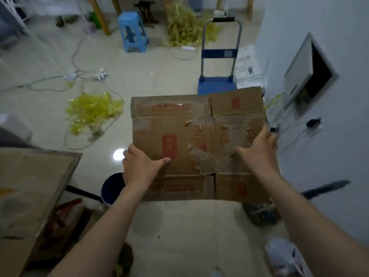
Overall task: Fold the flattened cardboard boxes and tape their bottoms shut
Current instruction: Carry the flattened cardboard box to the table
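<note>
A worn, flattened brown cardboard box [197, 136] with red print and torn tape marks is held flat in the air in front of me, above the tiled floor. My left hand [139, 166] grips its left edge near the lower corner, thumb on top. On the right edge sits my right hand [259, 150], thumb spread over the top face and fingers wrapped behind the edge. The flaps at the far and near ends lie flat in line with the panels. No tape roll is visible.
A blue hand trolley [217, 62] stands beyond the box. A blue plastic stool [132, 31] and yellow plastic strips [91, 112] with cables lie on the floor. A cardboard-covered table [30, 186] is at left, a dark bucket [111, 188] beside it. A white wall [329, 56] is at right.
</note>
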A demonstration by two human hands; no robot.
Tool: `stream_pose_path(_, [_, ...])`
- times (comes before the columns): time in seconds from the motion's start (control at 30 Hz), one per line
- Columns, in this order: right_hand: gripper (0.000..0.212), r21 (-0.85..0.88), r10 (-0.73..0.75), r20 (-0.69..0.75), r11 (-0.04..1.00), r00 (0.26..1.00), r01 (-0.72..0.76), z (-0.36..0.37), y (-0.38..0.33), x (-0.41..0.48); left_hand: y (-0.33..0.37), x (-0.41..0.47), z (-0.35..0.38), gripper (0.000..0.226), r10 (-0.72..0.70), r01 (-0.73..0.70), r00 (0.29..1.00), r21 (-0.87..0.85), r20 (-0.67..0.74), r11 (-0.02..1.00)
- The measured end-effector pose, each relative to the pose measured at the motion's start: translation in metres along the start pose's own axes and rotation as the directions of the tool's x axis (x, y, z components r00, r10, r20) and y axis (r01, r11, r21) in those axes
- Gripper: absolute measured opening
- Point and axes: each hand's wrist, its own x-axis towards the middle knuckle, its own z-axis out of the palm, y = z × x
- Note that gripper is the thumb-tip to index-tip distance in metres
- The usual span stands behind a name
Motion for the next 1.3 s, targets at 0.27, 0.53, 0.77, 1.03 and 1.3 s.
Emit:
stream_pose_path(0.27, [0.113,-0.018,-0.127,0.024,0.992,0.992,0.127,-0.041,-0.160,0.146,0.111,0.145,-0.082,0.125,-0.002,0.002,0.994,-0.001,-0.112,1.000])
stream_pose_path(0.53, [0.112,-0.003,-0.085,0.008,0.996,0.996,0.085,0.007,-0.280,0.280,0.176,0.327,-0.108,0.122,0.046,-0.045,0.995,0.010,-0.086,0.999])
stream_pose_path(0.77, [0.106,0.057,-0.108,0.081,0.993,0.991,0.104,0.061,-0.399,0.392,0.215,0.489,-0.154,0.113,-0.006,0.003,0.994,-0.031,-0.109,1.000])
stream_pose_path(1.03, [0.097,0.106,-0.235,0.130,0.969,0.963,0.222,0.166,-0.541,0.554,0.237,0.694,-0.175,0.117,-0.082,0.070,0.981,-0.072,-0.177,0.995])
stream_pose_path(1.3, [0.099,0.185,-0.311,0.258,0.945,0.915,0.269,0.275,-0.719,0.741,0.285,0.923,-0.213,0.112,-0.169,0.159,0.961,-0.063,-0.220,0.985])
